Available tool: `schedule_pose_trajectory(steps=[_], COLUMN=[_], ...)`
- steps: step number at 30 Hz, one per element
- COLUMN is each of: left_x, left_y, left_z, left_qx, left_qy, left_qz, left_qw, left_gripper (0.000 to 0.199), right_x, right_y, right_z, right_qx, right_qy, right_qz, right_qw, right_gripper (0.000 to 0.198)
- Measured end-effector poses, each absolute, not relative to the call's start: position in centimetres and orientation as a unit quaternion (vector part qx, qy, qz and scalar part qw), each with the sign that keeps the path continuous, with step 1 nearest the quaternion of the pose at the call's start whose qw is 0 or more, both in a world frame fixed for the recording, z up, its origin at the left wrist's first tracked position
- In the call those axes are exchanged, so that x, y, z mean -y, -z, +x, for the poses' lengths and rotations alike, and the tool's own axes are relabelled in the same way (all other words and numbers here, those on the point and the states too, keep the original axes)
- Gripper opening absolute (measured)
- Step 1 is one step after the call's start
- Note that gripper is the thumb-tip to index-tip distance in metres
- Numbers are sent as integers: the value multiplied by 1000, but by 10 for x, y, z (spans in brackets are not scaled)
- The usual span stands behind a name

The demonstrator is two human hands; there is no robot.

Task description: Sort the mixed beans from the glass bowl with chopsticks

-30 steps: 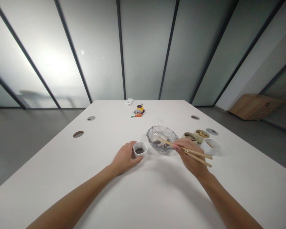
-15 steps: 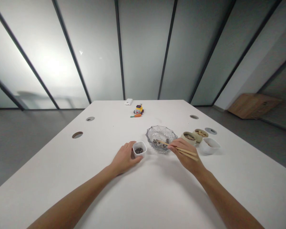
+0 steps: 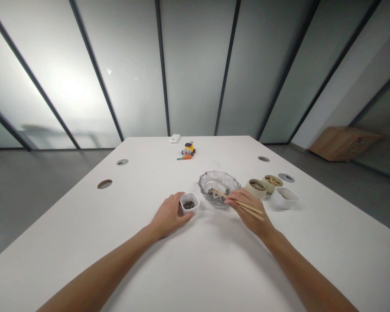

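My left hand [image 3: 171, 215] is wrapped round a small white square cup [image 3: 196, 207] standing on the table. Small dark pieces [image 3: 189, 205] lie at the bottom of that cup. In my right hand [image 3: 248, 210] is a pair of wooden chopsticks [image 3: 251, 209], its fingers closed on them. The chopstick tips reach into a clear cut-glass bowl [image 3: 205, 182] just right of the cup. Several dark and pale pieces [image 3: 211, 191] are in the bowl; whether the tips pinch one I cannot tell.
Right of the bowl stand two beige cups [image 3: 256, 190], [image 3: 273, 184] with contents and a white square cup [image 3: 285, 198]. Farther back are a yellow toy vehicle [image 3: 189, 148], a toy carrot [image 3: 185, 158] and a white box [image 3: 174, 138]. The white table [image 3: 84, 242] has round holes near both sides.
My right hand and the chopsticks have shifted slightly left, with the tips still in the bowl. My left hand stays on the white cup.
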State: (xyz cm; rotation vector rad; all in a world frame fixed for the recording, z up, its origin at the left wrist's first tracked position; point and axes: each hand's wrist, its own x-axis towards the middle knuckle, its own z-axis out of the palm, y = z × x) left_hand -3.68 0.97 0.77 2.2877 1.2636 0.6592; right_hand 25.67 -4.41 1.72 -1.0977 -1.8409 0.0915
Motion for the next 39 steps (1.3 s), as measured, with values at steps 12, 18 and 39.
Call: schedule_pose_trajectory(steps=[12, 18, 39], left_x=[-10, -11, -10], left_y=[-6, -4, -6], left_z=[-38, -38, -37], left_qx=[-449, -450, -454], left_qy=[-247, -252, -245], left_qz=[830, 826, 828], left_qw=[220, 227, 221], left_gripper=[45, 46, 46], right_x=[46, 45, 45], right_y=[-19, -15, -15], right_z=[254, 254, 253], right_qx=[798, 777, 784], right_qy=[0, 9, -12], right_qz=[-429, -438, -434], right_qw=[422, 453, 443], right_gripper=[14, 13, 11])
